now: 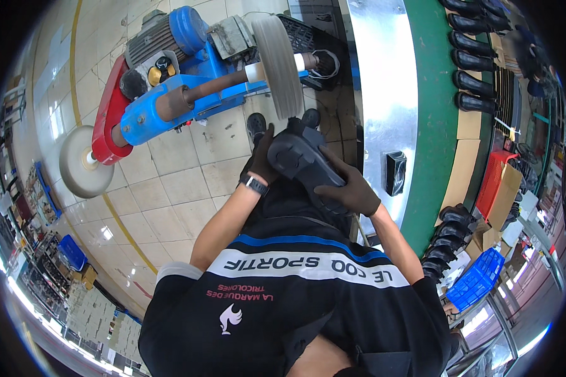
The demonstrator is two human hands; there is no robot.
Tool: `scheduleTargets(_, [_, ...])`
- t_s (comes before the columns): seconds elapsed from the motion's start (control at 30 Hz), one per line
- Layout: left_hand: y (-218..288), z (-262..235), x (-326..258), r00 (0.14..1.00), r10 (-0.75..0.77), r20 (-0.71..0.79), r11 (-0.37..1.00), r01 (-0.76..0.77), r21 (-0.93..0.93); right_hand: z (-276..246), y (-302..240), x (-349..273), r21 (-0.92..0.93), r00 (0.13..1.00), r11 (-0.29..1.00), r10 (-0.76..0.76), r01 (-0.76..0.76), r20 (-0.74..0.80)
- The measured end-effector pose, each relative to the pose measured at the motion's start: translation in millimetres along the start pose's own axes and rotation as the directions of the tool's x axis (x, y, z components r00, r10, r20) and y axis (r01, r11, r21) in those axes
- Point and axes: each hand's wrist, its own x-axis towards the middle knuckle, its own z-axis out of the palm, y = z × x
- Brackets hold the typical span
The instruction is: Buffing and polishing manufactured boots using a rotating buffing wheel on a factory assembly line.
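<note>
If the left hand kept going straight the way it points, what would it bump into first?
The left hand, gloved and gripping the black shoe, points up toward the grey wheel on the blue machine. It would probably meet that wheel first, though depth is hard to judge.

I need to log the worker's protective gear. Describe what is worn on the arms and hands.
Both hands wear dark, close-fitting gloves: left hand, right hand. A dark wristwatch with a small rectangular face sits on the left wrist. The forearms are bare; a short white-edged sleeve of a black shirt shows at the left arm.
</note>
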Motion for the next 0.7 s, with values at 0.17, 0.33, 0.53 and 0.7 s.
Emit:
scheduleTargets(0.17, [8.6,5.8,42.0,0.957,0.081,0.28,0.765,-0.24,0.598,0.2,24.8,12.4,0.753,0.98,0.643,0.201,-0.139,0.009])
scheduleTargets(0.33, [36.9,-9.8,46.7,0.954,-0.285,0.092,0.833,0.199,0.516,15.5,41.3,26.7,0.974,0.982,0.128,0.039,-0.187,0.183])
scheduleTargets(0.53, [33.3,-22.7,58.5,0.894,0.343,0.289,0.894,-0.406,0.192,35.7,36.0,36.4,0.904,0.939,-0.339,-0.307,-0.261,0.156])
scheduleTargets(0.7, [-39.5,-12.7,87.3,0.872,0.207,0.443,0.974,-0.227,-0.009,46.0,39.4,48.8,0.925,0.961,-0.309,-0.228,-0.223,0.156])
